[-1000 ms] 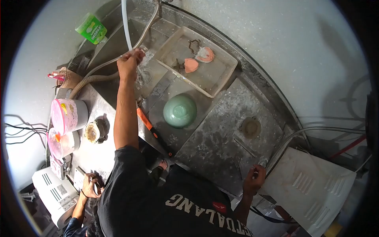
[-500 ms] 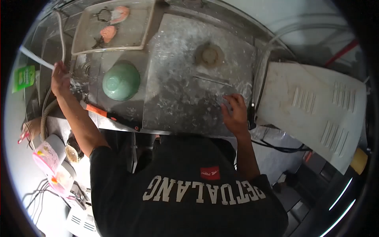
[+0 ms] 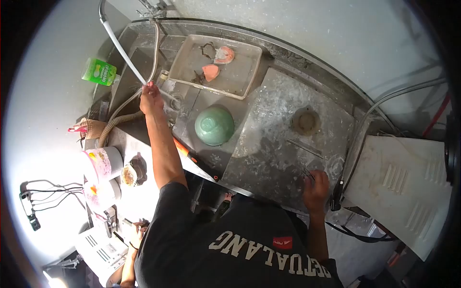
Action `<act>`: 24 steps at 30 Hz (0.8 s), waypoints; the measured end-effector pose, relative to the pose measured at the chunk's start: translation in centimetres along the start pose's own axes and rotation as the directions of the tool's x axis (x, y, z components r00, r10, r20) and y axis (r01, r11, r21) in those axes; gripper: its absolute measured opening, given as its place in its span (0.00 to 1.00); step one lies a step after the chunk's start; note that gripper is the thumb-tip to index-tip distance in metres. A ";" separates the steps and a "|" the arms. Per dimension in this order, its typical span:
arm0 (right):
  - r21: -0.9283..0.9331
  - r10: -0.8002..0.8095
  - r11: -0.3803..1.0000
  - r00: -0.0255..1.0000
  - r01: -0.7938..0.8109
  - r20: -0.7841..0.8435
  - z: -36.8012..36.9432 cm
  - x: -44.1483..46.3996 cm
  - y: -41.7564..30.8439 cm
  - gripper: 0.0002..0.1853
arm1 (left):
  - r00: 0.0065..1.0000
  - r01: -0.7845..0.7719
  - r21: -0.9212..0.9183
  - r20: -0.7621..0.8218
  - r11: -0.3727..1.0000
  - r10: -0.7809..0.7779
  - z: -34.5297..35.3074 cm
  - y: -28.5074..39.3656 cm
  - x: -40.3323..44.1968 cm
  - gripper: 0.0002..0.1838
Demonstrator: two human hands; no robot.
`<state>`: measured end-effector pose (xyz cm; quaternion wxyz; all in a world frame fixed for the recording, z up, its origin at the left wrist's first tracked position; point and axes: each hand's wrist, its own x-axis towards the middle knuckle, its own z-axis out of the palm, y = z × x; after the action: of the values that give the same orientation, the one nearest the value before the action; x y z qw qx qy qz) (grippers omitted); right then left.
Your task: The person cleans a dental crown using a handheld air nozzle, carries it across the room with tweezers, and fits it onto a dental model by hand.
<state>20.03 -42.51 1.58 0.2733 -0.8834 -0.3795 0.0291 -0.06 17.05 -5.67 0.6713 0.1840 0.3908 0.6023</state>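
My left hand (image 3: 151,99) is closed around the end of a white hose (image 3: 124,54) above the sink at the left. A pale stream of water seems to run from it toward the drain (image 3: 175,101). Low at the right of the grey-stained worktop (image 3: 273,168), my right hand (image 3: 316,191) has its fingers curled. A thin dark piece shows at its fingertips, too small to name. Between my hands lies an upturned green bowl (image 3: 214,126). An orange-handled tool (image 3: 185,148) rests by the front edge, partly behind my left forearm.
A shallow plastic tray (image 3: 175,72) at the back holds two pinkish dental-looking pieces with metal frames. A metal bar (image 3: 304,148) lies on the worktop. The slatted white box (image 3: 398,182) stands right. At lower left are pink buckets (image 3: 103,163) and another person's hand (image 3: 138,235).
The view has swung left, bringing the hose's upper end and another person's hand into sight. My left hand still grips the hose. My right hand's fingers are more curled, with a thin piece showing there.
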 end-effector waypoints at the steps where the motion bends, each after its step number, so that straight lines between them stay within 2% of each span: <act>1: 0.020 0.019 1.000 1.000 -0.019 0.006 -0.2 0.2 -0.1 0.11 | 0.996 -0.005 -0.004 0.094 1.000 0.006 -1.2 -0.5 1.9 0.06; 2: 0.038 0.040 0.998 0.999 -0.041 0.014 -0.6 0.2 -0.3 0.11 | 0.982 -0.008 -0.007 0.187 1.000 0.009 -0.4 -0.3 1.6 0.07; 5: 0.159 0.218 0.962 0.975 -0.223 0.053 -1.5 -0.1 -0.9 0.10 | 0.965 0.134 0.040 0.221 0.990 -0.140 4.0 -1.4 1.1 0.06; 6: 0.170 0.188 0.966 0.981 -0.193 0.046 -1.9 -0.1 -1.0 0.10 | 0.901 0.126 0.053 0.412 0.991 -0.136 5.5 -1.5 1.5 0.05; 8: 0.187 0.139 0.972 0.990 -0.143 0.031 -2.7 -0.2 -1.2 0.10 | 0.977 0.036 -0.050 0.213 0.998 -0.024 11.0 -1.8 2.7 0.05; 9: 0.186 0.126 0.974 0.992 -0.129 0.031 -3.0 -0.3 -1.2 0.10 | 0.950 0.027 -0.066 0.312 0.997 -0.005 12.7 -1.7 4.7 0.04; 10: 0.184 0.114 0.976 0.993 -0.118 0.031 -3.3 -0.5 -1.2 0.10 | 0.953 -0.019 -0.047 0.302 0.999 0.032 14.7 -1.4 5.5 0.04; 11: 0.182 0.105 0.977 0.994 -0.108 0.029 -3.6 -0.7 -1.1 0.10 | 0.977 -0.015 0.020 0.211 1.000 0.010 16.8 -1.3 8.9 0.03; 12: 0.202 0.120 0.972 0.992 -0.123 0.026 -3.8 -1.1 -1.0 0.10 | 0.966 0.009 0.109 0.255 0.994 -0.037 18.2 -1.2 12.0 0.06; 13: 0.223 0.136 0.965 0.991 -0.137 0.022 -4.0 -1.4 -1.0 0.10 | 0.945 0.035 0.047 0.322 0.998 -0.049 19.8 -1.0 11.8 0.04; 14: 0.244 0.156 0.957 0.988 -0.155 0.015 -4.2 -1.7 -1.0 0.10 | 0.897 0.008 0.209 0.431 0.978 -0.100 20.4 -0.9 15.0 0.03; 15: 0.213 0.138 0.968 0.990 -0.131 -0.015 -4.1 -2.0 -0.8 0.09 | 0.942 -0.006 0.169 0.332 0.986 -0.051 22.1 -1.3 17.6 0.05; 16: 0.170 0.135 0.977 0.990 -0.125 -0.050 -3.9 -2.4 -0.4 0.09 | 0.762 -0.293 0.354 0.648 0.888 -0.007 20.1 -0.7 21.8 0.10; 17: 0.143 0.069 0.988 0.992 -0.053 -0.110 -3.5 -2.9 -0.2 0.09 | 0.479 -0.609 0.300 0.877 0.734 0.039 18.3 -0.4 25.6 0.20; 18: 0.082 0.022 0.997 0.986 -0.009 -0.168 -3.0 -3.5 0.1 0.09 | 0.494 -0.689 0.394 0.870 0.607 -0.004 18.0 0.0 26.1 0.19; 19: 0.013 -0.082 0.996 0.954 0.090 -0.290 -2.0 -4.3 0.8 0.09 | 0.588 -0.618 0.490 0.807 0.615 -0.051 18.4 -0.5 24.3 0.18; 20: 0.154 0.083 0.987 0.972 -0.049 -0.219 -0.5 -6.2 2.0 0.12 | 0.661 -0.530 0.562 0.743 0.635 -0.107 18.9 -2.0 23.6 0.17; 21: 0.151 0.104 0.986 0.975 -0.075 -0.195 -1.8 -5.9 1.0 0.13 | 0.738 -0.434 0.627 0.659 0.647 -0.144 19.9 -3.4 22.3 0.15; 22: 0.318 0.172 0.937 0.983 -0.143 -0.065 -1.6 -6.1 1.5 0.12 | 0.788 -0.390 0.676 0.596 0.625 -0.154 21.1 -4.8 21.0 0.14; 24: 0.331 0.226 0.921 0.974 -0.205 -0.027 -3.9 -5.8 0.3 0.10 | 0.831 -0.394 0.749 0.538 0.533 -0.143 22.9 -6.4 18.4 0.12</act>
<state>17.15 -48.44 3.87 0.4226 -0.8629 -0.2609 0.0929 20.73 38.34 -1.52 0.5331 0.6718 0.4090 0.3117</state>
